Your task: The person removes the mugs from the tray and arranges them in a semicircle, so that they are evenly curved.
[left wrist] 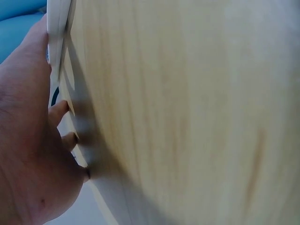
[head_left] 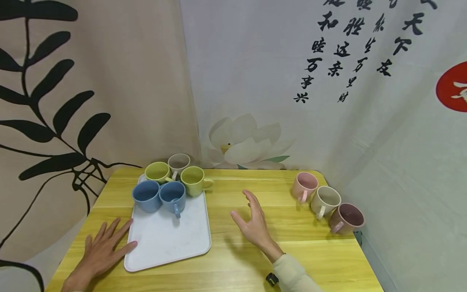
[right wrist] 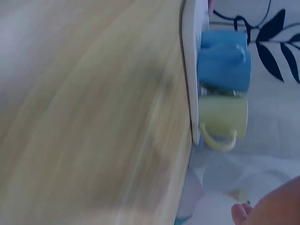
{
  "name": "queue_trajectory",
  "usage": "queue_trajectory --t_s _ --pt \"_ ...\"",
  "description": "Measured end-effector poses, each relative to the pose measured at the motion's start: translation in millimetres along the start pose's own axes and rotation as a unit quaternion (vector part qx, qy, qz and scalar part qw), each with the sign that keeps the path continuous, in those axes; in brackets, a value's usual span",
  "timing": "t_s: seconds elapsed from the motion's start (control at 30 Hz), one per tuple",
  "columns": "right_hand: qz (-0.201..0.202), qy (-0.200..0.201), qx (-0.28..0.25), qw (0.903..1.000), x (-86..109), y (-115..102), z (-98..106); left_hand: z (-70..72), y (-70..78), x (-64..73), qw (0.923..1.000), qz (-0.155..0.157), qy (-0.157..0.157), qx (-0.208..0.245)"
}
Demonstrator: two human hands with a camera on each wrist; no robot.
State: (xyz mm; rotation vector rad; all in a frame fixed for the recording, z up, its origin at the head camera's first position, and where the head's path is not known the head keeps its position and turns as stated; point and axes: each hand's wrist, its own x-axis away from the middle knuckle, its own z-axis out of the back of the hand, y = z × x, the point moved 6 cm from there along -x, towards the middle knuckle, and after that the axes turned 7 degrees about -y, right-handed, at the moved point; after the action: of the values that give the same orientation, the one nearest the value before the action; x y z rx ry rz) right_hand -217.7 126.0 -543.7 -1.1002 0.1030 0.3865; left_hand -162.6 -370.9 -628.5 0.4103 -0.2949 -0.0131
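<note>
My left hand (head_left: 103, 251) lies with spread fingers on the table at the left edge of a white tray (head_left: 168, 243); its thumb and index finger touch the rim. Over the table to the right of the tray, my right hand (head_left: 257, 227) is held in the air, fingers apart and holding nothing. On the tray's far half stand two blue mugs (head_left: 146, 196), two green mugs (head_left: 192, 181) and a grey mug (head_left: 178, 163) behind them. In the right wrist view, a blue mug (right wrist: 225, 65) and a green mug (right wrist: 222, 115) appear sideways.
A pink mug (head_left: 305, 186), a cream mug (head_left: 325, 201) and a maroon mug (head_left: 346, 219) stand in a slanting row along the right edge of the wooden table (head_left: 310, 259). Printed cloth (head_left: 255, 61) hangs behind the table and along its right side.
</note>
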Motion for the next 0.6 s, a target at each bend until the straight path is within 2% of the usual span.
queue_trajectory --t_s 0.3,0.6 --pt "0.001 -0.083 -0.011 0.9965 -10.9 -15 -57 -2.5 -1.7 -0.4 1.0000 0.001 -0.005 0.006" --pt "-0.014 -0.142 -0.036 0.9891 -19.7 -31 -101 -1.3 -2.2 -1.3 1.0000 -0.001 -0.004 0.001"
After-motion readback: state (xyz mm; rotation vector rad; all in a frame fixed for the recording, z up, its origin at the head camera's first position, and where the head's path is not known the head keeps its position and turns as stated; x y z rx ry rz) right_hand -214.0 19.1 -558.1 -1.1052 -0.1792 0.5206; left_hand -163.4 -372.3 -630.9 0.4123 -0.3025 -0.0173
